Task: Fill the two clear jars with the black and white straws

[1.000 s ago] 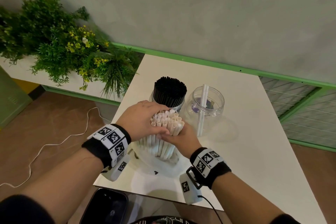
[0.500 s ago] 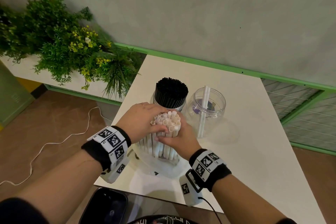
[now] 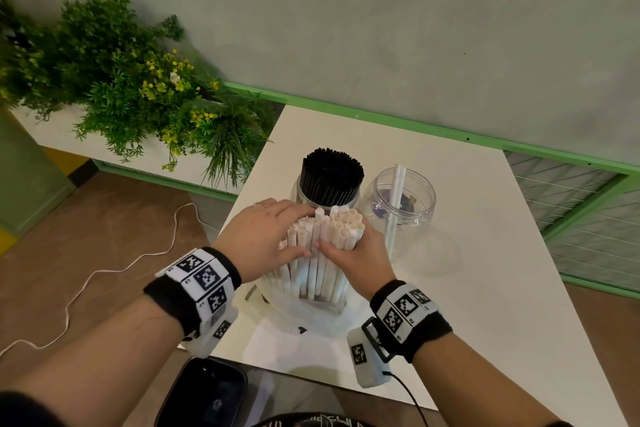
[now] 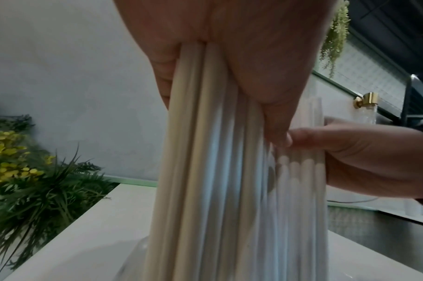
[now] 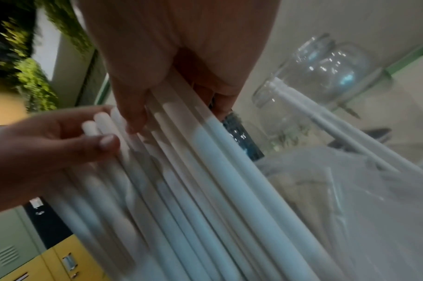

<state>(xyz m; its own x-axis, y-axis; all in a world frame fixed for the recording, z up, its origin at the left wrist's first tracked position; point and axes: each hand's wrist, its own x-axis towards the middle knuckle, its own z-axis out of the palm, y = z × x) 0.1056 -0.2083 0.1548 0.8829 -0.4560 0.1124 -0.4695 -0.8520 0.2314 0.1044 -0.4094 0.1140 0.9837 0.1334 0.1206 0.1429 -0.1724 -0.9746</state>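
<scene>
A bundle of white straws (image 3: 322, 250) stands upright near the front of the white table (image 3: 467, 288), its foot in a crumpled clear plastic bag (image 3: 304, 312). My left hand (image 3: 273, 236) wraps the bundle from the left, and my right hand (image 3: 353, 253) grips it from the right. The left wrist view shows the white straws (image 4: 217, 171) running down from my palm. In the right wrist view the straws (image 5: 205, 180) are blurred. Behind stands a clear jar packed with black straws (image 3: 330, 180). To its right, a second clear jar (image 3: 415, 215) holds a white straw or two (image 3: 393, 215).
A planter of green plants with yellow flowers (image 3: 138, 97) stands left of the table. A dark phone (image 3: 204, 395) lies at the front edge. A white cable (image 3: 104, 274) runs over the floor. Behind the table is a wall with a green rail (image 3: 415, 125).
Both hands have stayed on the white bundle and pulled it from a rightward lean to nearly upright. The jars have not moved.
</scene>
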